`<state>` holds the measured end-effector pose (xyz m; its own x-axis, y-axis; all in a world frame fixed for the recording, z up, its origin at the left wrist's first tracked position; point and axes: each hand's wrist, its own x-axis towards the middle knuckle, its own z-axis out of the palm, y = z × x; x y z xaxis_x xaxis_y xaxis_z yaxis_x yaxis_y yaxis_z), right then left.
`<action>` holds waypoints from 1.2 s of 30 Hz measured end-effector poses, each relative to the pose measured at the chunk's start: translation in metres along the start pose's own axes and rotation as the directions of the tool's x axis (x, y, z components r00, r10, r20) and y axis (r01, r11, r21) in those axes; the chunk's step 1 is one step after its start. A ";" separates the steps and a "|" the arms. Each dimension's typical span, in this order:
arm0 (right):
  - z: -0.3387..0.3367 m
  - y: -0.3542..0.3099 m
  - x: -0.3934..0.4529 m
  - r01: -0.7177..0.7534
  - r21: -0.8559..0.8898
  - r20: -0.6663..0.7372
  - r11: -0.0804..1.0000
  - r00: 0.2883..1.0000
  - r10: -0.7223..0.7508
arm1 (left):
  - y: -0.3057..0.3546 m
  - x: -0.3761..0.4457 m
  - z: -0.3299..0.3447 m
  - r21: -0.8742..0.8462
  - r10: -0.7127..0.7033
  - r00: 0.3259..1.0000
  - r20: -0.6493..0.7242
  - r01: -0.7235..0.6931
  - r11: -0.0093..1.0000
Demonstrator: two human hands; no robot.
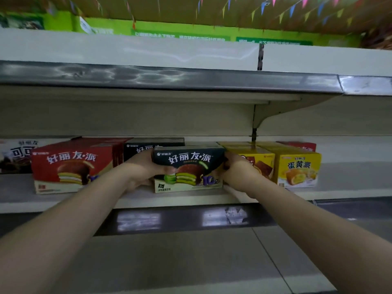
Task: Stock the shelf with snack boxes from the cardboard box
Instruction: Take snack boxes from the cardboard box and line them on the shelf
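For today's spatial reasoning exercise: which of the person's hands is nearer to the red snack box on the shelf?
Left. The left hand grips the dark box's left end, beside the red snack box; the right hand grips its far end.

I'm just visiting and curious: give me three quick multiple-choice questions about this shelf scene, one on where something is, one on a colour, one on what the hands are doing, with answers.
1. Where does the dark box sit?
A. between the red box and the yellow boxes
B. on the top shelf
C. on the floor

2. What colour is the box farthest right in the front row?
A. blue
B. yellow
C. white

3. What are the hands doing?
A. hanging idle
B. both on the red box
C. one at each end of the dark box

Answers:
1 A: the red box is to its left, yellow ones to its right.
2 B: its front is yellow.
3 C: the left hand and right hand clasp its ends.
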<state>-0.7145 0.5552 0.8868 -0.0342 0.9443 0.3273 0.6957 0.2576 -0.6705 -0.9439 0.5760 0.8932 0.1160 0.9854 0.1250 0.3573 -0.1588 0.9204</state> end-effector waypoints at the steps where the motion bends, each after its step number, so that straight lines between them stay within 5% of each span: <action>1: 0.001 0.000 0.001 0.001 0.031 0.017 1.000 1.000 -0.002 | 0.001 0.000 -0.002 0.027 -0.010 1.000 0.016 0.010 1.000; 8: 0.006 0.002 0.032 -0.058 0.145 0.106 0.988 0.993 0.043 | 0.003 -0.006 -0.001 -0.047 -0.003 1.000 -0.012 0.002 0.999; 13: 0.015 0.004 0.033 -0.165 0.403 0.191 0.900 0.977 0.094 | 0.001 -0.011 -0.003 -0.058 -0.010 1.000 -0.012 0.009 0.998; 24: 0.024 -0.001 0.024 -0.173 0.469 0.261 0.866 0.964 0.051 | -0.006 -0.026 -0.023 -0.159 -0.018 0.998 0.061 0.027 0.987; 36: 0.038 -0.029 0.035 -0.207 0.472 0.344 0.857 0.938 0.037 | -0.010 -0.047 -0.026 -0.069 -0.005 0.959 -0.284 -0.015 0.997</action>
<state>-0.7634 0.5887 0.8923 -0.2531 0.9660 0.0527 0.2644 0.1215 -0.9567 -0.9768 0.5333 0.8875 -0.1542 0.9631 0.2204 0.2906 -0.1690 0.9418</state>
